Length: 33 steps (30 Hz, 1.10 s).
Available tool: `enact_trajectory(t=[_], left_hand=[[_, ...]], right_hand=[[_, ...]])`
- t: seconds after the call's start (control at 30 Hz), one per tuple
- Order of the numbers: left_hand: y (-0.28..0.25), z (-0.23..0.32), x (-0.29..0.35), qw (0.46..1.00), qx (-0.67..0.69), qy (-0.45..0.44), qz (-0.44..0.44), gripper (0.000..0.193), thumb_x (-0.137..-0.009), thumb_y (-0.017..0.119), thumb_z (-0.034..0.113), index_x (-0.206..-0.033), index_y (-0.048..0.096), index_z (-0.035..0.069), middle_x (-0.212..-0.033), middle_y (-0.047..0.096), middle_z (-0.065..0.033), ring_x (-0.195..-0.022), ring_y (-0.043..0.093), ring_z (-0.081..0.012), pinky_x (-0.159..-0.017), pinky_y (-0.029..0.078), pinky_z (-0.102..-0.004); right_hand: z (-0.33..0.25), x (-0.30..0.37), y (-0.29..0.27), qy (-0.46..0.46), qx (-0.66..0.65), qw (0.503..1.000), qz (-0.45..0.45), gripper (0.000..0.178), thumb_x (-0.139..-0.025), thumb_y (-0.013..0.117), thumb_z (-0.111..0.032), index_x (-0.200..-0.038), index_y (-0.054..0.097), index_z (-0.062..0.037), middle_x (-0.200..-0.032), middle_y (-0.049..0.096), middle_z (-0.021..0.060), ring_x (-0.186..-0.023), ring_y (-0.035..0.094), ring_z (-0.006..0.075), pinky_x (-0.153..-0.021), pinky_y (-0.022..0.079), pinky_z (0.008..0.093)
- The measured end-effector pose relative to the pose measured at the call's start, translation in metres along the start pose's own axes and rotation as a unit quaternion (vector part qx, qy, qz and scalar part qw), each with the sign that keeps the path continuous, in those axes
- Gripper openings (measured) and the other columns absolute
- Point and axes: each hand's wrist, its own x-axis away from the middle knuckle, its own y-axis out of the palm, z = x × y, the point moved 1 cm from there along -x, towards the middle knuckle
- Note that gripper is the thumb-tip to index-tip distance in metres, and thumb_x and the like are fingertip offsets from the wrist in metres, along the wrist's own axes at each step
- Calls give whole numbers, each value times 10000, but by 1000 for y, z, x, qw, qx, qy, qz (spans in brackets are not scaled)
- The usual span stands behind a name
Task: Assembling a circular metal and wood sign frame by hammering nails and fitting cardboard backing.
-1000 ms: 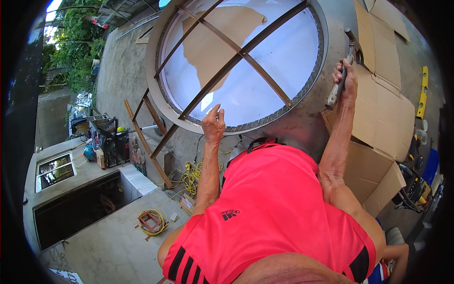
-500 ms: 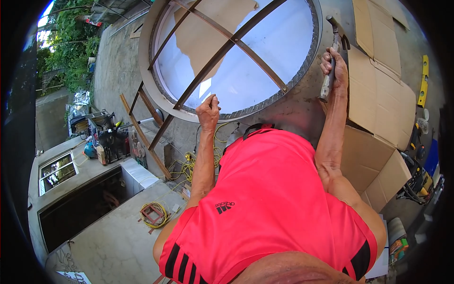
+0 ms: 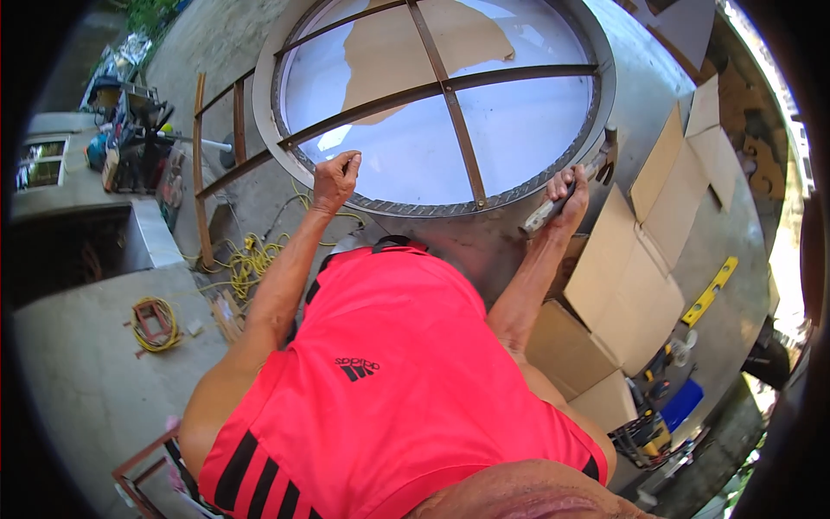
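The right hand (image 3: pixel 566 201) is closed around the grip of a claw hammer (image 3: pixel 595 164), whose head points far and to the right, over the right side of a round frame (image 3: pixel 264 112); whether the hammer touches it cannot be told. The left hand (image 3: pixel 335 183) is curled, its thumb and forefinger brought close together, and appears over the near left part of the round frame; whether it pinches something small, or touches the frame, cannot be told.

The round frame lies just beyond both hands, with a wide grey rim around a pale, shiny panel (image 3: pixel 536 121). Rusty brown bars (image 3: pixel 462 138) cross over the panel, and a tan patch (image 3: pixel 471 39) with an uneven edge shows in its far part. One bar reaches out past the rim on the left to a brown ladder-like frame (image 3: pixel 201 156).

Nearer than the round frame is the person's red shirt (image 3: pixel 398 381) with black stripes. To the right, an open cardboard box (image 3: pixel 622 277) stands beside the right forearm, with a yellow level (image 3: pixel 711 290) and a blue object (image 3: pixel 681 404) farther right. To the left, loose yellow cord (image 3: pixel 251 259) lies on the ground, and a yellow coil (image 3: pixel 173 333) surrounds a small reddish square frame (image 3: pixel 156 322).
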Motion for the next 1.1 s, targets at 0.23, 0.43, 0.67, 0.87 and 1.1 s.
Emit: enact_trajectory(t=[0.23, 0.43, 0.67, 0.87, 1.1], left_hand=[[-1, 3, 4, 999, -42, 33, 5, 189, -923, 656, 200, -973, 734, 35, -747, 692, -165, -629, 690, -266, -575, 505, -343], [-2, 12, 7, 995, -85, 45, 8, 190, -922, 648, 203, -964, 737, 41, -746, 697, -158, -658, 702, -283, -608, 528, -361], [0, 10, 5, 994, -96, 54, -8, 186, -923, 647, 199, -960, 737, 41, -745, 704, -154, -669, 708, -280, -615, 535, -365], [1, 9, 4, 993, -86, 72, -27, 198, -931, 642, 201, -977, 737, 32, -711, 694, -138, -638, 697, -229, -600, 528, -343], [-11, 2, -37, 985, 151, -86, -10, 240, -983, 603, 207, -1116, 714, 41, -756, 685, -31, -644, 617, -92, -593, 485, -243]], right_hand=[[-11, -6, 5, -52, 26, 998, -20, 209, -975, 562, -156, -796, 483, -84, -660, 472, -5, -475, 440, 79, -400, 385, 246], [-21, -7, 3, -50, 45, 997, -48, 148, -966, 571, -127, -848, 505, -69, -697, 488, 9, -487, 458, 87, -394, 404, 250], [-28, 2, 8, -51, 81, 995, -28, 144, -967, 583, -143, -879, 500, -65, -707, 493, 18, -482, 467, 96, -382, 406, 248], [-33, 16, 17, -65, 106, 992, -9, 162, -975, 572, -198, -968, 508, -49, -727, 529, 52, -475, 488, 118, -377, 413, 260], [-31, 33, 50, -78, 166, 981, -55, 225, -986, 503, -177, -1153, 509, -26, -770, 550, 89, -478, 502, 136, -402, 429, 268]])
